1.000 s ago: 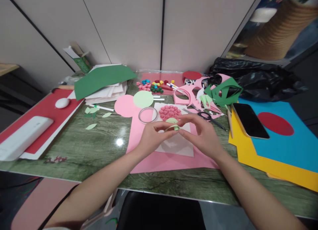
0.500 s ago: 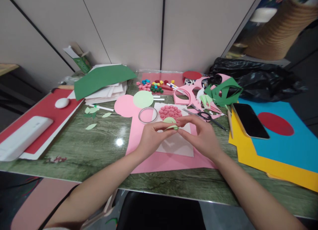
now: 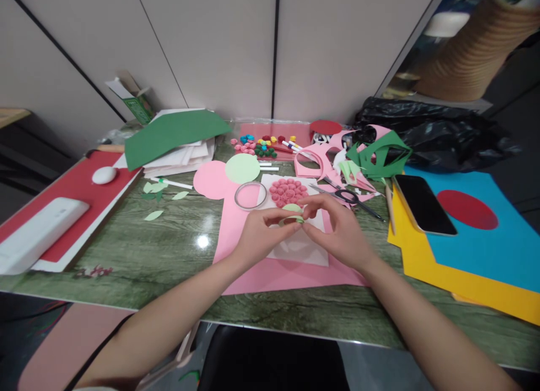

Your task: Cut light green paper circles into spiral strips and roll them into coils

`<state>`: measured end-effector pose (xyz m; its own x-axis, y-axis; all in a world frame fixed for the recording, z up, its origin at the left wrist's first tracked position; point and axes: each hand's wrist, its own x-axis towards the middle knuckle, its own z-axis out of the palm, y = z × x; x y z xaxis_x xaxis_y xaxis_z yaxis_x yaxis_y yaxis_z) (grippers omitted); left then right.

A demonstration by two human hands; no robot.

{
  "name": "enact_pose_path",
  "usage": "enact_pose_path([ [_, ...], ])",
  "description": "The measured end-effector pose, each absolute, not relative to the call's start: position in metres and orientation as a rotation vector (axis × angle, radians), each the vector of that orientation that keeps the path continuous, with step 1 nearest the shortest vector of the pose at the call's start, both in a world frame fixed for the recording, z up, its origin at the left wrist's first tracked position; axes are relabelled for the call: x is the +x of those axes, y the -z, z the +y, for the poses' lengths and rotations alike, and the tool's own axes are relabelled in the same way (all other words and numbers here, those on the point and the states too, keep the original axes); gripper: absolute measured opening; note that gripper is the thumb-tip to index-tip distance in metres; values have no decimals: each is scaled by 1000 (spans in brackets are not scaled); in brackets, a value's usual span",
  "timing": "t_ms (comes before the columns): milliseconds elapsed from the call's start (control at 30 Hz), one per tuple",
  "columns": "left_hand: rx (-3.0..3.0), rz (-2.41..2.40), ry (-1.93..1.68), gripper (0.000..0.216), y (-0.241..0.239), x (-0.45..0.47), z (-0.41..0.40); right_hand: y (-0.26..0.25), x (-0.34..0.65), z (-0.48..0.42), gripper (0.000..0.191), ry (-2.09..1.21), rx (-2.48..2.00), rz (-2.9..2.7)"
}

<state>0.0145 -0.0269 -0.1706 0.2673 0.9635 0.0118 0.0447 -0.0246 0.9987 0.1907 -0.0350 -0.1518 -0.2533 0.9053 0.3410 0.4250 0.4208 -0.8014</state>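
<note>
over the white sheet [image 3: 301, 253], nearer than the pink rosettes [image 3: 288, 192], the light green paper [image 3: 292, 208] was pinched narrowly between left hand [image 3: 262, 230] and right hand [image 3: 341, 233], one at either side (its long axis unclear).

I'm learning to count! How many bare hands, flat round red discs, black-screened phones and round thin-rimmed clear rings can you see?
Bare hands, the left hand and right hand, at some thin light green paper: 2
Flat round red discs: 2
Black-screened phone: 1
Round thin-rimmed clear ring: 1
Total: 6
</note>
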Motion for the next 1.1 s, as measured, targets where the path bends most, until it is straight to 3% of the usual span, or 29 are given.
enact_pose_path([
  [367,1268,997,-1004,16,171,15,-25,154,190,-35,29,-741,-1132,-1814],
  [700,1152,951,-929,17,175,12,-20,153,190,-34,6,-633,-1152,-1828],
  [1100,1109,939,-932,15,171,12,-22,152,190,-35,6,-619,-1155,-1840],
])
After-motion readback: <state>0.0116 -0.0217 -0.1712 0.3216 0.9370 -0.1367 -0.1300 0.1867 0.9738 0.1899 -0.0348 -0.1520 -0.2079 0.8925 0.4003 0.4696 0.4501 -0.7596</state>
